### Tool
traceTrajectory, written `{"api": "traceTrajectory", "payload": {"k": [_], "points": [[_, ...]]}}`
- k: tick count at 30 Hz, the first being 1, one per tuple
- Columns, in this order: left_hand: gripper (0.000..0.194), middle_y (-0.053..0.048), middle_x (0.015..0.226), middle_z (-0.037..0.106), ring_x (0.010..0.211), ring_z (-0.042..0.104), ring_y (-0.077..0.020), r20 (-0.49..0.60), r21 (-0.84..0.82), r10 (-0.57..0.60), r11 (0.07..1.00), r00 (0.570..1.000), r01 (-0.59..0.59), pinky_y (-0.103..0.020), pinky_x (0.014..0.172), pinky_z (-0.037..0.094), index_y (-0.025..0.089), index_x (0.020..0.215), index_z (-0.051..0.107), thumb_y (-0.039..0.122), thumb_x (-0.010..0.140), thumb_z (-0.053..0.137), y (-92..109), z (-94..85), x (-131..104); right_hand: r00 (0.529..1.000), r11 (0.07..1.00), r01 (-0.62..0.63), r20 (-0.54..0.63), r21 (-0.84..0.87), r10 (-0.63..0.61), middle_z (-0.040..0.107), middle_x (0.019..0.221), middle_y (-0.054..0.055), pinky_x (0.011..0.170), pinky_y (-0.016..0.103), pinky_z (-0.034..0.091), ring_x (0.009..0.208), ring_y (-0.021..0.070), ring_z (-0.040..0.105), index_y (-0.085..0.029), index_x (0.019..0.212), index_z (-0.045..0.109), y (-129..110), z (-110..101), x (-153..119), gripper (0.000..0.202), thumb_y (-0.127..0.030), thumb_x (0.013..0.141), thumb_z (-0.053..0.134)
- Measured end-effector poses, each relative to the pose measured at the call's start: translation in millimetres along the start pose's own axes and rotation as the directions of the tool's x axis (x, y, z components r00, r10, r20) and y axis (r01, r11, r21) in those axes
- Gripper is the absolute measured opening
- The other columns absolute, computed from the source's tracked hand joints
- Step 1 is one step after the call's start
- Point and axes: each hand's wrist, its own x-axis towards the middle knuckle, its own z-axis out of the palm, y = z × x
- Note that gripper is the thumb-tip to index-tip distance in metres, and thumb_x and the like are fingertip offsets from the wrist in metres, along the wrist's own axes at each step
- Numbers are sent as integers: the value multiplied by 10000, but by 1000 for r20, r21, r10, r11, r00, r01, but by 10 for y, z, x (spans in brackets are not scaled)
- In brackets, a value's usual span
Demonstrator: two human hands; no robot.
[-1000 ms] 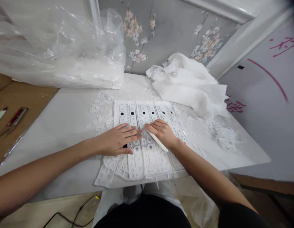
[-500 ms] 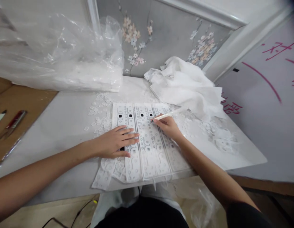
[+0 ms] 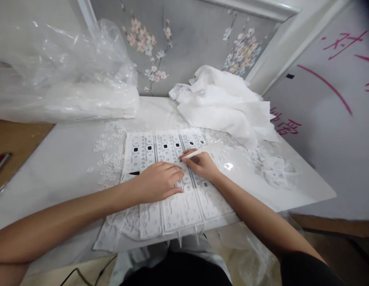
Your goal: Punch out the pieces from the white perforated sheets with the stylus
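White die-cut sheets point(image 3: 184, 206) printed with rows of small circles and curves lie at the table's front. A row of black squares point(image 3: 165, 146) crosses their far part. My left hand point(image 3: 160, 182) rests on the sheets, palm down with its fingers stretched out. My right hand point(image 3: 203, 165) pinches a slim white pen-like tool point(image 3: 192, 154), whose dark tip points down at the sheet just beyond my left fingertips. I cannot make out whether the tip is a blade or a point. Small white square pieces point(image 3: 111, 161) are scattered left of the sheets.
A large clear plastic bag point(image 3: 68, 87) stands at the back left, above brown cardboard point(image 3: 20, 139) with a red-handled tool point(image 3: 1, 163) on it. Crumpled white sheets point(image 3: 223, 103) are heaped at the back right. Clear scraps point(image 3: 278, 172) lie by the right edge, near a whiteboard point(image 3: 321, 159).
The camera view has shifted, so the sheets appear farther left. My left hand has slid right across the sheets, closer to my right hand. My right hand keeps hold of the white pen-like tool.
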Motion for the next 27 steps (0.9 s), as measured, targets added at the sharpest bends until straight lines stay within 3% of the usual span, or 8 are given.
{"api": "traceTrajectory", "payload": {"k": [3,6,11,14,16,21,27], "points": [[341,-135,1059,687,1009,623,-272,-32,82,13,997,999,-11,-412,872,499,118,1011,650,405,970,470,68,143,112,1000,1000,3,12,18,-3,732,977,61,853,355,531,970,200,667,-203,939,723,8,-5,0,165,-298,905,592],[318,-147,1045,689,1029,617,-275,-105,124,55,991,993,-42,-416,906,502,98,992,654,355,973,468,67,244,89,1000,1000,-7,14,19,6,727,987,66,852,357,531,977,205,665,-203,929,727,17,-5,4,160,-294,899,599],[319,-142,1105,686,1077,605,-282,-153,138,82,989,985,-61,-416,953,504,85,1056,652,342,960,490,33,281,16,1000,1000,20,8,5,-20,719,976,66,822,344,534,974,201,661,-197,930,717,21,7,7,145,-267,899,594],[321,-140,1105,688,1074,609,-282,-159,141,90,988,983,-68,-410,946,513,84,1058,654,345,957,497,25,284,19,995,992,103,18,-72,-102,717,972,61,846,355,523,1003,201,643,-197,952,697,10,9,-9,143,-229,914,562],[318,-145,1111,685,1080,610,-279,-169,137,90,988,981,-67,-405,947,516,87,1056,654,347,955,501,23,287,26,980,959,200,61,-200,-192,718,968,55,905,398,488,1047,215,618,-199,967,679,-17,0,-25,150,-200,924,534],[302,-145,1039,694,1071,613,-279,-166,106,98,991,981,-81,-406,940,520,79,1050,645,321,962,489,18,286,35,895,772,445,260,-454,-363,705,1007,76,953,427,423,1126,242,559,-185,982,634,-132,-39,-58,151,-154,937,493],[277,-146,1022,697,1062,623,-269,-184,67,92,994,979,-81,-426,977,504,93,1050,638,307,962,486,16,295,39,867,695,498,261,-519,-426,702,938,59,886,384,421,973,208,579,-187,1027,618,-174,-32,-77,174,-146,958,464]]}}
